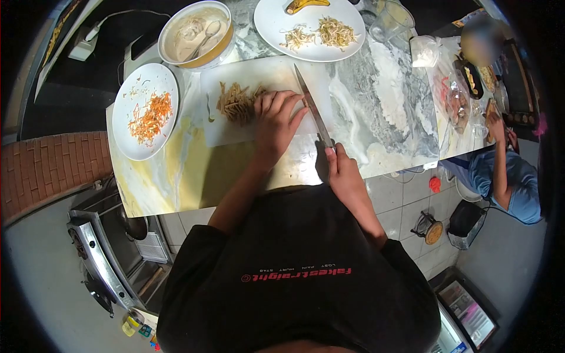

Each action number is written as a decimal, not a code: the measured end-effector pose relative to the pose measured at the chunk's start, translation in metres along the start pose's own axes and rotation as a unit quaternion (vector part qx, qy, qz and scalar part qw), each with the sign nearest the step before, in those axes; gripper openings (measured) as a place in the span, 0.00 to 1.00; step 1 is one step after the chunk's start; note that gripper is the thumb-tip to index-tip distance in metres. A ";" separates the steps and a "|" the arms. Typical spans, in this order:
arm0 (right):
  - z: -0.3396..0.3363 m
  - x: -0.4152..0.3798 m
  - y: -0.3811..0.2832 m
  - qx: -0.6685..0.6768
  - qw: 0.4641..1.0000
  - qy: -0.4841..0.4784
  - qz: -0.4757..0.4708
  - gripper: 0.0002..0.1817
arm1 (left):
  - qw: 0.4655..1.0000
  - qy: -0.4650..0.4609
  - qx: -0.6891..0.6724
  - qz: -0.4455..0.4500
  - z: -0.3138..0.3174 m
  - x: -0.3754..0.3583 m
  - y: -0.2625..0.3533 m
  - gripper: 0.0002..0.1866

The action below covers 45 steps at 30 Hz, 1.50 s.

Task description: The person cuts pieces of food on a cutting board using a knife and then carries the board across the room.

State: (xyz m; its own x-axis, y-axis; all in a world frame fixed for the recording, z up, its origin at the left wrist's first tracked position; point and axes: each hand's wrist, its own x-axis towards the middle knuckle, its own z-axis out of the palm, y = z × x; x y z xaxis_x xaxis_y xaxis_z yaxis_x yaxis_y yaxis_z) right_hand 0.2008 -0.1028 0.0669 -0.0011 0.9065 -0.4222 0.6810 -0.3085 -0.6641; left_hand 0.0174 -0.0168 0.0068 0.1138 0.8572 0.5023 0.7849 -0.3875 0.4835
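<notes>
A white cutting board lies on the marble-patterned table, with a heap of thin brown food strips on it. My left hand rests over the right part of the heap, its fingers curled and pressed together on the strips; what lies beneath them is partly hidden. By its handle my right hand grips a long kitchen knife. The blade slants up and to the left across the board, close beside my left fingertips. One loose brown strip sits apart at the board's left.
Around the board stand a plate of shredded orange and white vegetables, a bowl of batter with a spoon, a plate with bean sprouts and a banana, and a clear container. At the right, another person handles something.
</notes>
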 end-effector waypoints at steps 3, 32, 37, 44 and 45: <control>0.004 0.000 0.003 -0.010 1.000 0.001 -0.005 0.20 | 1.000 0.002 -0.008 -0.004 0.000 0.000 0.001 0.17; 0.001 0.008 -0.014 -0.025 0.996 -0.060 0.063 0.19 | 0.999 0.005 -0.014 -0.047 -0.001 0.000 -0.002 0.19; 0.003 0.010 -0.017 -0.014 0.995 -0.062 0.070 0.17 | 0.998 -0.001 -0.037 -0.043 -0.001 0.001 -0.006 0.20; 0.009 0.012 -0.013 -0.052 0.997 -0.041 0.036 0.16 | 0.999 -0.026 -0.034 -0.029 -0.001 -0.002 -0.005 0.21; 0.008 0.012 -0.013 -0.051 0.997 -0.042 0.036 0.16 | 0.999 -0.027 -0.033 -0.029 -0.002 -0.002 -0.005 0.21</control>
State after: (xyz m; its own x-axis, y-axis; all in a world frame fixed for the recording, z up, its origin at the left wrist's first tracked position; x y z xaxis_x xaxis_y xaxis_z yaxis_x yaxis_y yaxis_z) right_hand 0.1854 -0.0902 0.0655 -0.0082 0.8542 -0.5199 0.7526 -0.3371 -0.5657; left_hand 0.0125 -0.0173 0.0046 0.1044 0.8951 0.4335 0.7494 -0.3574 0.5574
